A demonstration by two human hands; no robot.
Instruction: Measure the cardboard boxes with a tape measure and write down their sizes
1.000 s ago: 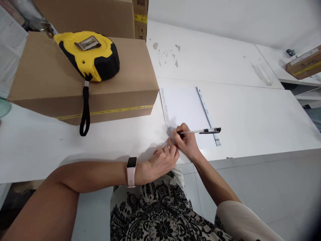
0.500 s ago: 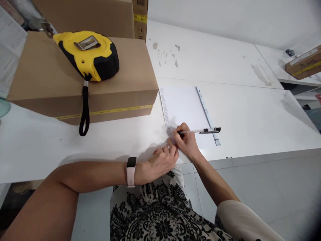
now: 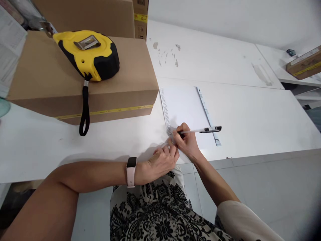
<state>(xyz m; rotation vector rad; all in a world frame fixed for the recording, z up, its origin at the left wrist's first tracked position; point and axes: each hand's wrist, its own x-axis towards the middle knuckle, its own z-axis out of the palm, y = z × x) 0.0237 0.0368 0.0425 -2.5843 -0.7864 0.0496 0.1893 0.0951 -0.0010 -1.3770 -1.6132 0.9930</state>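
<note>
My right hand [image 3: 186,142] is closed around a clear pen with a black cap [image 3: 200,130], its tip resting on the left margin of a white sheet of paper [image 3: 187,110] near the table's front edge. My left hand [image 3: 162,162], with a pale smartwatch on its wrist, lies curled on the table against the sheet's near corner, its fingertips touching my right hand. A yellow and black tape measure [image 3: 87,55] sits on top of a brown cardboard box [image 3: 117,87] to the left, with its black strap hanging down the box's front.
The white table [image 3: 250,113] stretches to the right and back. More cardboard boxes [image 3: 100,13] stand behind the near box. Another taped box [image 3: 304,63] lies on a shelf at the far right. Printed papers [image 3: 10,47] lean at the left edge.
The pen's capped end has risen very slightly. Both hands stay where they were on the paper.
</note>
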